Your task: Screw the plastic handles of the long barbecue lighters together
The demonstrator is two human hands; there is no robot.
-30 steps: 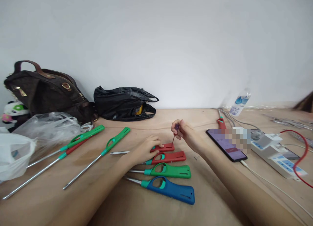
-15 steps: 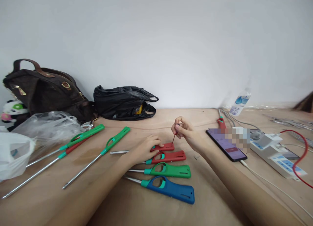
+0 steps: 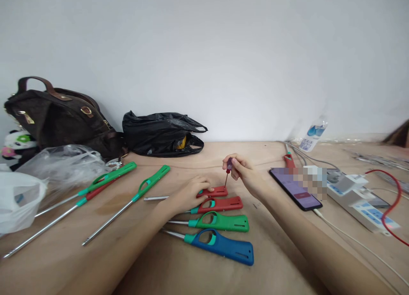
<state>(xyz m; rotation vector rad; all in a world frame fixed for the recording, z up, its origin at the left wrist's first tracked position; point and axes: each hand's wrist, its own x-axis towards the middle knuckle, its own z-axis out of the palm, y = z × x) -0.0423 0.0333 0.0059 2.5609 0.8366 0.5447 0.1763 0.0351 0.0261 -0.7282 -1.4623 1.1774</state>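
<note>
A small screwdriver (image 3: pixel 229 164) with a purple and red handle is pinched in my right hand (image 3: pixel 244 172). Its thin shaft points down, the tip at the end of a red gas lighter (image 3: pixel 218 191). My left hand (image 3: pixel 191 196) grips that lighter around its trigger end, hiding part of it, and presses it on the table. Nearer me lie a second red lighter (image 3: pixel 227 204), a green lighter (image 3: pixel 228 222) and a blue lighter (image 3: pixel 226 247), side by side, their metal tubes partly behind my left arm.
More lighters lie left, among them a green one (image 3: pixel 151 183). Behind are a dark bag (image 3: pixel 64 116), a black plastic bag (image 3: pixel 153 133) and clear and white plastic bags (image 3: pixel 19 201). On the right are a phone (image 3: pixel 297 190), a power strip (image 3: pixel 361 207), cables and a bottle (image 3: pixel 315 135).
My right-hand fingers have shifted round the screwdriver handle, so more of the handle shows. The tip stays at the red lighter's end, and my left hand has not moved.
</note>
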